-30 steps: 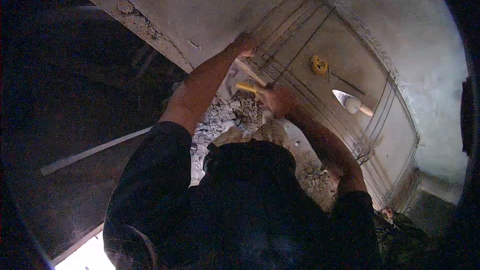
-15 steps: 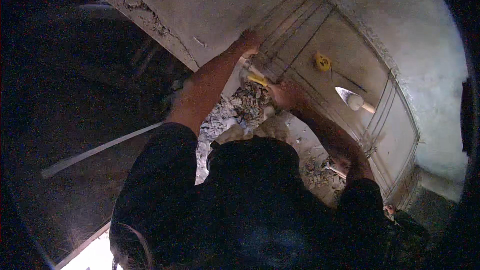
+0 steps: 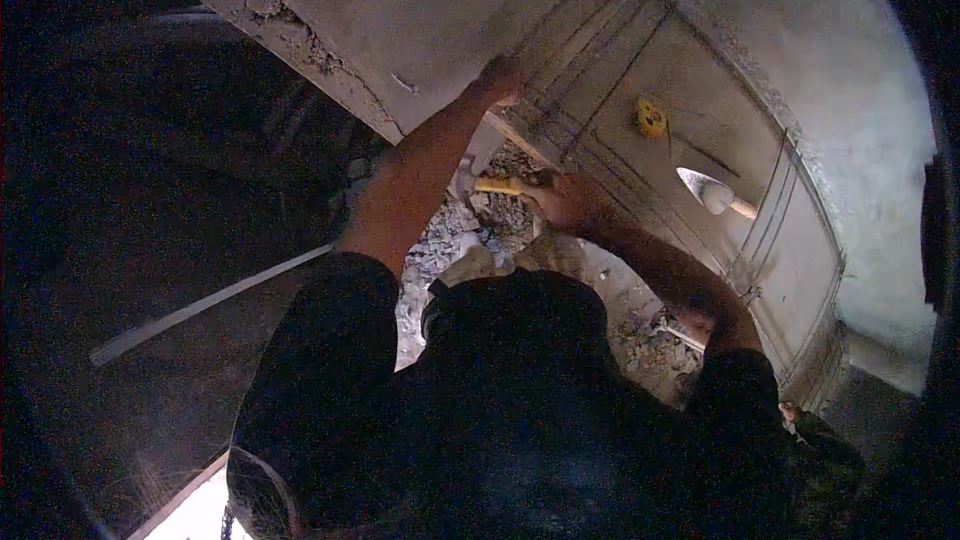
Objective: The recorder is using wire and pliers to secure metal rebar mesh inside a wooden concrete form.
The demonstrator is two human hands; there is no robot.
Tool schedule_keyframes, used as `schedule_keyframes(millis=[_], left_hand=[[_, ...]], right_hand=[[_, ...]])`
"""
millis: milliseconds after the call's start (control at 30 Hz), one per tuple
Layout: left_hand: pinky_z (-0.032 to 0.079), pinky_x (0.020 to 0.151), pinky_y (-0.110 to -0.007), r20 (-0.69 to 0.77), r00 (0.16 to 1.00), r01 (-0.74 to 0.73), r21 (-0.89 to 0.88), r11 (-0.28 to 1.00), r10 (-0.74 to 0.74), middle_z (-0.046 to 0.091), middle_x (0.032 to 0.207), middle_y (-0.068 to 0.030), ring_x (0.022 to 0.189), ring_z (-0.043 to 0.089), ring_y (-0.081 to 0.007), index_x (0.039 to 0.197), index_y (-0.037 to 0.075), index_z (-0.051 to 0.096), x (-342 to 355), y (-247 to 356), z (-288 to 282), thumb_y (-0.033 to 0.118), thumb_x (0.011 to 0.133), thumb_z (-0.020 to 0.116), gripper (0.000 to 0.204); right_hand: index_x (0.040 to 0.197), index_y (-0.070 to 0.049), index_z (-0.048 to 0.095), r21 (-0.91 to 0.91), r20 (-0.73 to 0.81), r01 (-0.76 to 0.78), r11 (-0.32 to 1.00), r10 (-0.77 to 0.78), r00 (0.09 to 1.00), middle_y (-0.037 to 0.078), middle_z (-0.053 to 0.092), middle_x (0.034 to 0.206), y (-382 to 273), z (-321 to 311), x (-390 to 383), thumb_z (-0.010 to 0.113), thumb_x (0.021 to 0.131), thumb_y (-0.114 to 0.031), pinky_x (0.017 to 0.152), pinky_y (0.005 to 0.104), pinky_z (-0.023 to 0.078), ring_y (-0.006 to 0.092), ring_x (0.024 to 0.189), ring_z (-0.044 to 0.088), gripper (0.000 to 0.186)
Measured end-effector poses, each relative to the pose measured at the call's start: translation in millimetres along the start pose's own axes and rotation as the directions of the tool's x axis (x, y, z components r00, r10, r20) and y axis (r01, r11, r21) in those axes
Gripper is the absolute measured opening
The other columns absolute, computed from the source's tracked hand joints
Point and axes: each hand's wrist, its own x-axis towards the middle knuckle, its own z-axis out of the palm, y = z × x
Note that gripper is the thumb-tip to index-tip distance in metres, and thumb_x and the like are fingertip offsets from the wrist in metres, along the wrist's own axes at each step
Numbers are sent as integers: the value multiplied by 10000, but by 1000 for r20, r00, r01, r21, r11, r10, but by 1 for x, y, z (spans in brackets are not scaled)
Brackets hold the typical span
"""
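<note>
A pale, uneven wall [image 3: 880, 180] bounds the right side. Broken grey rubble [image 3: 437, 245] lies underfoot near the centre. The left side is in deep shadow; bright light shows through an opening [image 3: 190, 514] at lower left.

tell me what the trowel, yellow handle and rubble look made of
Trowel: blade likely smooth metal, from its bright glare; grip perhaps bare wood, being tan and dull. Yellow handle in the right hand: plastic or painted wood; its even colour leaves that open. Rubble: probably broken concrete or masonry, rough, matt, pale grey chunks.
</note>
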Motion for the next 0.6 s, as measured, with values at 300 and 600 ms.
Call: schedule_keyframes(millis=[300,600], left_hand=[[441,686,-441,-125,992,-64,-635,770,-20,578,879,-157,716,549,-297,957,72,570,23,-4,76,345,687,557,384],[451,691,-427,-217,976,-49,-71,996,32,595,803,-156,731,566,-291,773,49,628,-4,-6,18,235,722,543,210]], right_hand=[[1104,-145,524,26,125,-13,1000,10,992,169,572,661,0,6,-3,411,855,-338,575,439,479,318,633,584,336],[1056,-132,557,175,226,-256,951,215,950,140,573,702,26,-1,16,484,821,-314,594,388,467,278,646,573,307]])
